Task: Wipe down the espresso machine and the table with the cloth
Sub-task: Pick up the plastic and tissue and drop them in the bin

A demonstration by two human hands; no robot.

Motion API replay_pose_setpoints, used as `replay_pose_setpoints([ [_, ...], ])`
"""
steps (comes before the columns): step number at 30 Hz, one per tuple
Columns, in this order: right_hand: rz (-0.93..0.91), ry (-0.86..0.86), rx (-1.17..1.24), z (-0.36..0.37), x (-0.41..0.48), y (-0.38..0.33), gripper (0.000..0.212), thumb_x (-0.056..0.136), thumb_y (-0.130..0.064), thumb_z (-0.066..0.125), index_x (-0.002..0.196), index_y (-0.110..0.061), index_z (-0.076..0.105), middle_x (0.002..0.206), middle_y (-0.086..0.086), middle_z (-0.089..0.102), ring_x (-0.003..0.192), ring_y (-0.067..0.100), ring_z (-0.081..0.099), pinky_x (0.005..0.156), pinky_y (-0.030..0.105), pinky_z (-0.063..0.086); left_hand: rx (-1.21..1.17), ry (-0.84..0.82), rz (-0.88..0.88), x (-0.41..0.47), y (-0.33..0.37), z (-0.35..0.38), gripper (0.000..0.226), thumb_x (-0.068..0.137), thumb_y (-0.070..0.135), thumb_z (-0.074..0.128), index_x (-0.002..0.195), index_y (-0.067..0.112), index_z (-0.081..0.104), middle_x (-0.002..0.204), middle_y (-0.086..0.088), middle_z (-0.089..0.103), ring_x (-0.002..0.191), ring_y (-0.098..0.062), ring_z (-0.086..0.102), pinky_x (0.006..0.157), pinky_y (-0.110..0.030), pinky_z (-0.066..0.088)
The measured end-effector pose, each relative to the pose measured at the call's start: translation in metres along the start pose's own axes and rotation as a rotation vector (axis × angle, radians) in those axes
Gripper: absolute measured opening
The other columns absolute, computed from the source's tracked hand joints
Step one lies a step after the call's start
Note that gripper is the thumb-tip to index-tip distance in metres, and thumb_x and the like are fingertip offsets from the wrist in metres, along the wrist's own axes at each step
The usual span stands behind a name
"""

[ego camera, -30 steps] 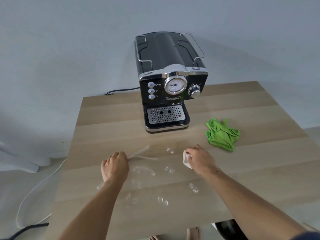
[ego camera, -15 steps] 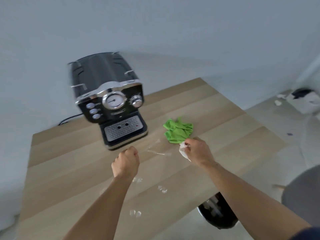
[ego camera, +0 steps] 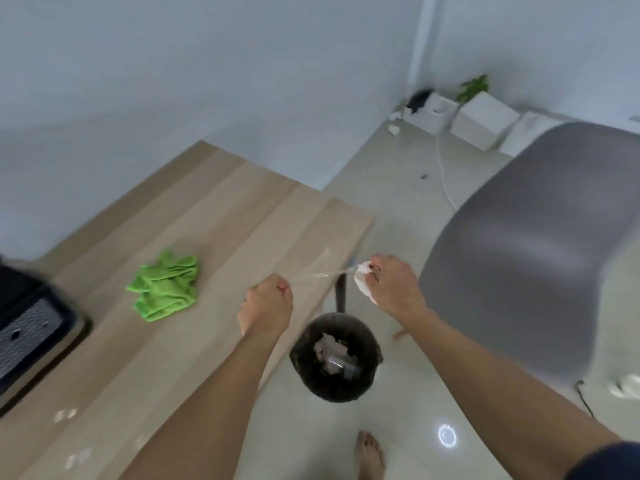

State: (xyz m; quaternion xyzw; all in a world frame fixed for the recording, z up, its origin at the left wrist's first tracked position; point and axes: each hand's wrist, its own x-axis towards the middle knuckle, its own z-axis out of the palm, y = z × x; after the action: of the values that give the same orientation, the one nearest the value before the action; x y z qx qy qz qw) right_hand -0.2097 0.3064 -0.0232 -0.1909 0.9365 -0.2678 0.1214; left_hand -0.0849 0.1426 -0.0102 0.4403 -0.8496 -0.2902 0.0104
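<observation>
A crumpled green cloth [ego camera: 165, 285] lies on the wooden table [ego camera: 225, 209], with no hand on it. The black espresso machine [ego camera: 31, 323] is cut off at the left edge; only its drip tray shows. My left hand [ego camera: 266, 306] is fisted around thin clear plastic strips [ego camera: 318, 271] near the table's right edge. Past that edge, my right hand [ego camera: 391, 285] grips a white crumpled wad [ego camera: 362, 282] above the floor. Both hands are up over a black bin [ego camera: 336, 362].
The black bin holding scraps stands on the floor by a table leg [ego camera: 341, 292]. A grey chair [ego camera: 533, 247] stands to the right. White boxes [ego camera: 481, 119] and a cable [ego camera: 446, 181] sit by the far wall. Small clear bits [ego camera: 65, 414] lie on the table's near part. A bare foot [ego camera: 370, 455] shows below.
The view has swung right, pushing the machine to the left edge. Both hands lifted from the table and moved right toward the bin, still holding the strips and white wad.
</observation>
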Motion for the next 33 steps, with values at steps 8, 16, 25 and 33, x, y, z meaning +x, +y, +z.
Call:
replay_pose_setpoints([
  [8,0.275,0.043,0.084,0.024,-0.011,0.104,0.023,0.09,-0.016,0.046,0.106,-0.012,0.062,0.107,0.011,0.063,0.102,0.029,0.057,0.084,0.031,0.041,-0.041,-0.194,0.164,-0.022,0.058,0.114,0.012,0.09,0.024,0.056,0.093,0.021,0.067,0.094,-0.003,0.071,0.092,-0.026,0.064,0.075,-0.031,0.047],
  [16,0.387,-0.087,0.148,0.171,-0.016,0.177,0.016,0.088,-0.016,0.05,0.102,-0.01,0.055,0.106,0.012,0.059,0.096,0.03,0.055,0.081,0.034,0.041,0.086,-0.238,-0.146,0.011,-0.031,0.233,0.017,0.094,0.025,0.053,0.096,0.02,0.069,0.081,0.001,0.06,0.07,-0.017,0.051,0.068,-0.031,0.041],
  [25,0.426,-0.148,0.169,0.334,0.024,0.242,0.019,0.09,-0.025,0.055,0.107,-0.016,0.051,0.11,0.006,0.058,0.095,0.025,0.057,0.085,0.038,0.05,0.095,-0.255,-0.237,0.07,-0.13,0.357,0.021,0.093,0.022,0.054,0.076,0.031,0.06,0.081,0.005,0.059,0.081,-0.019,0.053,0.076,-0.032,0.045],
  [33,0.037,-0.153,-0.036,0.401,0.029,0.286,0.047,0.092,-0.035,0.049,0.135,-0.017,0.045,0.14,0.008,0.045,0.134,0.027,0.036,0.109,0.046,0.035,0.006,-0.22,-0.296,0.094,-0.179,0.405,0.009,0.09,0.02,0.06,0.091,0.022,0.069,0.083,0.007,0.066,0.079,-0.013,0.06,0.074,-0.025,0.042],
])
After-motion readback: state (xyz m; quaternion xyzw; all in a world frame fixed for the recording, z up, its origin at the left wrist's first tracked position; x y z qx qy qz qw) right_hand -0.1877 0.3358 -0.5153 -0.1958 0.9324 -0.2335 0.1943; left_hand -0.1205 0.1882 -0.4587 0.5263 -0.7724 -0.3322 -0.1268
